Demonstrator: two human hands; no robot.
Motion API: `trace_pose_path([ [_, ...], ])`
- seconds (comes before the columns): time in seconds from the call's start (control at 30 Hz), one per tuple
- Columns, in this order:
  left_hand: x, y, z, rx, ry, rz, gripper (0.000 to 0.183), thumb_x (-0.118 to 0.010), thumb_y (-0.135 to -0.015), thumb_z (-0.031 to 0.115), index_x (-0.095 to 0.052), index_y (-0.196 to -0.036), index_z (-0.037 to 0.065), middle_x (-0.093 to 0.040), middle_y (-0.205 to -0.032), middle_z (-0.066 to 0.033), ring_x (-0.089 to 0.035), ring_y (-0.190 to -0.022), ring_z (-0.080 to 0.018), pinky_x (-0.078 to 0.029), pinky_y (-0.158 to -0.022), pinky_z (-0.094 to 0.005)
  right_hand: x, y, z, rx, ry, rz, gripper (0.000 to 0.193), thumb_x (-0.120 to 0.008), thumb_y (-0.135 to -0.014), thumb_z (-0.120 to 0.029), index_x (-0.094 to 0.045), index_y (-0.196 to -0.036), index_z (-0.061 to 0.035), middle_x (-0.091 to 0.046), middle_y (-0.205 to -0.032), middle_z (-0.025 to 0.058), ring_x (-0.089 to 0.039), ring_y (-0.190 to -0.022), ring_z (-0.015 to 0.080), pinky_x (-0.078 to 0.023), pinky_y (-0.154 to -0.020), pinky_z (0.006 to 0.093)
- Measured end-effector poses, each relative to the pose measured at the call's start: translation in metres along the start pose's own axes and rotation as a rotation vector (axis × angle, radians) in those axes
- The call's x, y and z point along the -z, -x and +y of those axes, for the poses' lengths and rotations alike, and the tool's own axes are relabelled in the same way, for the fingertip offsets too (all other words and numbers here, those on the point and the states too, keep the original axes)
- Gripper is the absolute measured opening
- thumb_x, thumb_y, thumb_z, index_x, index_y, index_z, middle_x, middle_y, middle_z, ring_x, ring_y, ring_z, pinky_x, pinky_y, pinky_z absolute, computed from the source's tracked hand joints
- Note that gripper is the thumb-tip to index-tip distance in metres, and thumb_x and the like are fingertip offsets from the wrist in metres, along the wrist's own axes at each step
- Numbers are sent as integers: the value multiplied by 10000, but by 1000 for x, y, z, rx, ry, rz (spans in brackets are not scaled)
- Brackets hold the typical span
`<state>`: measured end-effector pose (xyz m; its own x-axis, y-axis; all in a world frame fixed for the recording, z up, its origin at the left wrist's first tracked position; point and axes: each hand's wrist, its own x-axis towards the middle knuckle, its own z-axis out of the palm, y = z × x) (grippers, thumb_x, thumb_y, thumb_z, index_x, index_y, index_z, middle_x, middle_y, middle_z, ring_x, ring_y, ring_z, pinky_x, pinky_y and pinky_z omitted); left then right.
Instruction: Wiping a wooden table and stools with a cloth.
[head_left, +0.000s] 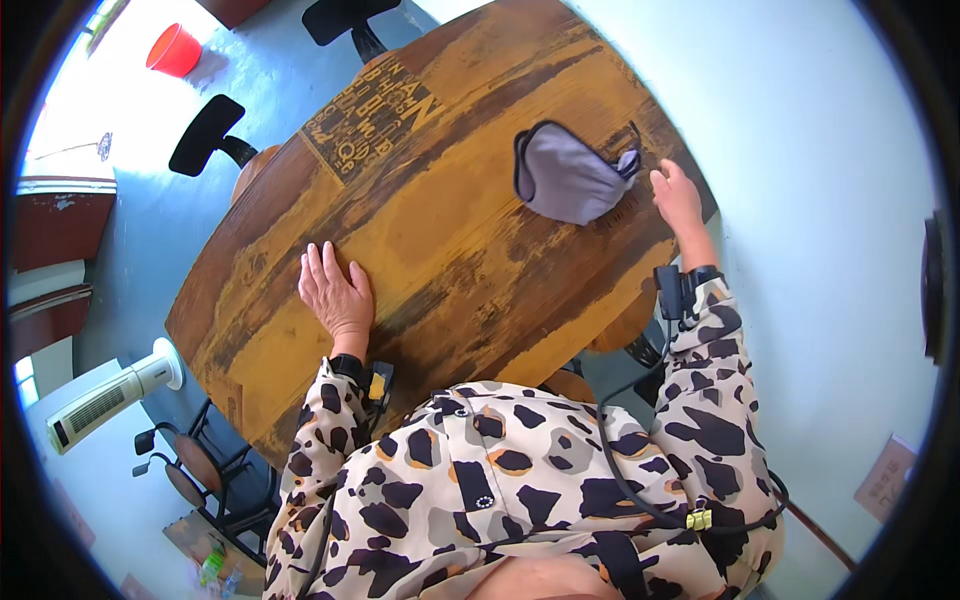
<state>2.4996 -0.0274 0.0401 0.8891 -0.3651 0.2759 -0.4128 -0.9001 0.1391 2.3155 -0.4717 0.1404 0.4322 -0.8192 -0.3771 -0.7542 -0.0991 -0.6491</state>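
At about 8 o'clock on the worn wooden counter [440,230], the left hand [335,293] lies flat, fingers released and spread, seemingly steadying the body. At 2 o'clock lies a grey cloth pouch [570,180] with dark trim, flat and slack. Just beside it, the right hand [678,198] reaches in, fingers loosely curled, grasping nothing.

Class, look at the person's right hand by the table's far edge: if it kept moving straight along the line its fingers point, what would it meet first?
Probably the grey pouch. The right hand lies open on the wooden table, fingers aimed toward the pouch's strap end, with only a small gap between; depth is hard to judge.
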Motion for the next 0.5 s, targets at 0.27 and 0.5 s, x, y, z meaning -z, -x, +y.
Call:
trace_pose_path([
  [0.27,1,-3,-3,25,-1,-2,503,-511,-869,290,-432,-1328,98,-385,-1416,-133,-311,-1324,-317,-216,-1075,-465,-131,29,-4,930,690,354,491,-581,-813,-436,-530,-1236,-193,-444,-1312,150,-394,-1207,383,-323,-943,573],
  [0.5,2,-4,-1,7,18,-1,520,-529,-854,272,-426,-1325,78,-370,-1421,-148,-316,-1315,-329,-220,-1071,-464,-256,102,-49,1439,456,-153,403,-568,-813,-367,-565,-1190,-224,-410,-1380,75,-337,-1283,318,-247,-1025,549],
])
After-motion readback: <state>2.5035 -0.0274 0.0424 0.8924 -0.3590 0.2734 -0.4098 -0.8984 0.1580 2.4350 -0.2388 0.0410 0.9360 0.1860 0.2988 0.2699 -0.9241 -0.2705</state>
